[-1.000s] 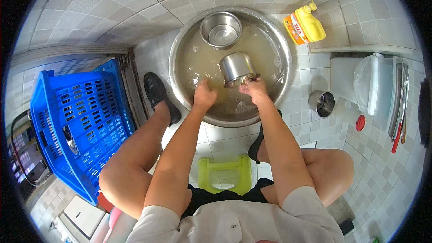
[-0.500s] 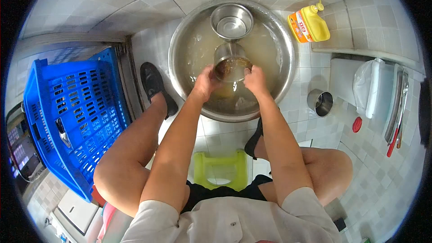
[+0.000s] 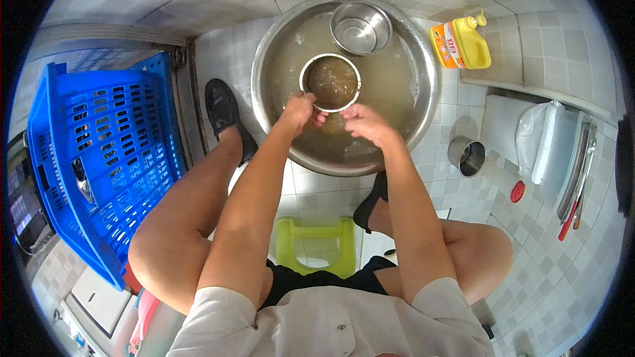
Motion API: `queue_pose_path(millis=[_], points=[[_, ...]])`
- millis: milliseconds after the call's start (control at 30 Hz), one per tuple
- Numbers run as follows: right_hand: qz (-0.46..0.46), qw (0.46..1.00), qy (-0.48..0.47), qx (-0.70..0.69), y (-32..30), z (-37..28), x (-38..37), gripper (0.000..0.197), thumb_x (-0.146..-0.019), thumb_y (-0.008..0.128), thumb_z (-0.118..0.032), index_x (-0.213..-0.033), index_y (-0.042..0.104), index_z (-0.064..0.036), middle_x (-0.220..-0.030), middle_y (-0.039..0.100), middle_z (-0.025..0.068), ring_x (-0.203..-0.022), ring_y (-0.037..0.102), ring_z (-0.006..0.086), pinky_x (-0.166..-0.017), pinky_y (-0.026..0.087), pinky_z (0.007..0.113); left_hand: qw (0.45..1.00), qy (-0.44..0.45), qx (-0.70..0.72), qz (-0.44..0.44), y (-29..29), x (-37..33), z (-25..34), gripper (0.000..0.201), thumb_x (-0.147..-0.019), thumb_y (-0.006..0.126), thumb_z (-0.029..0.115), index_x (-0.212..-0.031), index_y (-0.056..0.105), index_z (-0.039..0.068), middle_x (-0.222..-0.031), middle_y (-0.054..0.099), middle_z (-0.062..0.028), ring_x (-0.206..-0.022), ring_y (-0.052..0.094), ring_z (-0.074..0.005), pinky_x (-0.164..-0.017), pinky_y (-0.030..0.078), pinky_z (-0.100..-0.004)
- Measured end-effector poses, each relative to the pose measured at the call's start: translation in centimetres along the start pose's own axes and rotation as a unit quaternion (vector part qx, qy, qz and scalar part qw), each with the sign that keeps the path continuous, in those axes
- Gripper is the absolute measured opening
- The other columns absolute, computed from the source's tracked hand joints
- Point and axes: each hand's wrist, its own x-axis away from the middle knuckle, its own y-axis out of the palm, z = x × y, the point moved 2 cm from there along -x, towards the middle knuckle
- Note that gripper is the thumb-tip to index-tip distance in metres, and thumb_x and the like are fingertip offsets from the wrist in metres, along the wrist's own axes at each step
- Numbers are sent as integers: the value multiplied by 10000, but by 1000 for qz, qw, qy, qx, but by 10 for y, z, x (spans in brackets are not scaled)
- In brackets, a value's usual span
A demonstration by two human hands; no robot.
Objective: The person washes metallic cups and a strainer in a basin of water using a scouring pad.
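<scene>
A round metal pot point(image 3: 331, 82) with a pale rim stands mouth up in the big steel basin point(image 3: 426, 92), brownish liquid showing inside it. My left hand point(image 3: 301, 114) grips the pot's near left edge, with fingertips showing below the rim. At the near right of the same rim, my right hand point(image 3: 368, 123) has its fingers bent in against the edge. Cloudy water fills the basin around the pot. Behind the pot, a shiny steel bowl point(image 3: 361, 28) sits in this water near the far wall of the basin.
A yellow pump bottle point(image 3: 468, 43) stands right of the basin, with a steel cup point(image 3: 467, 156) on the tiles nearer me. A blue plastic crate point(image 3: 109, 152) leans at left. A green stool point(image 3: 316, 244) is between my legs. Long-handled tools point(image 3: 577, 185) rest far right.
The pot has gone from tilted toward me to mouth up, and its brownish contents now show. The steel bowl has shifted a little right. My right hand has moved slightly down and left along the rim.
</scene>
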Motion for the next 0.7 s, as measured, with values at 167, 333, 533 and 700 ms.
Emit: queue_pose_path(millis=[167,333,533,700], points=[[84,950,-77,290,36,7,-3,492,-772,712,-155,-1234,617,-16,-1265,607,237,-1188,579,385,-1007,472,431,999,4,33,32,-22,-1,-6,289,-954,426,130,-1080,519,-113,-762,668,-197,-557,631,-251,-488,541,-384],[318,889,-74,321,29,32,-12,482,-784,709,-195,-1190,621,48,-1294,574,290,-1252,527,401,-1053,438,436,998,22,26,48,-21,1,-8,314,-964,435,143,-1099,548,-117,-801,665,-206,-584,642,-254,-531,558,-376],[207,884,80,412,8,34,-14,601,-786,713,-171,-1316,529,44,-1359,541,278,-1248,535,427,-1092,412,468,995,45,-13,91,-28,9,-4,302,-950,442,136,-1062,563,-117,-801,668,-197,-582,648,-242,-501,554,-375],[144,883,106,433,7,37,-14,513,-799,679,-131,-1253,563,77,-1288,603,261,-1210,579,395,-1016,477,468,996,33,8,77,-27,7,-1,300,-944,432,135,-1048,581,-103,-808,679,-185,-571,636,-223,-492,544,-362]])
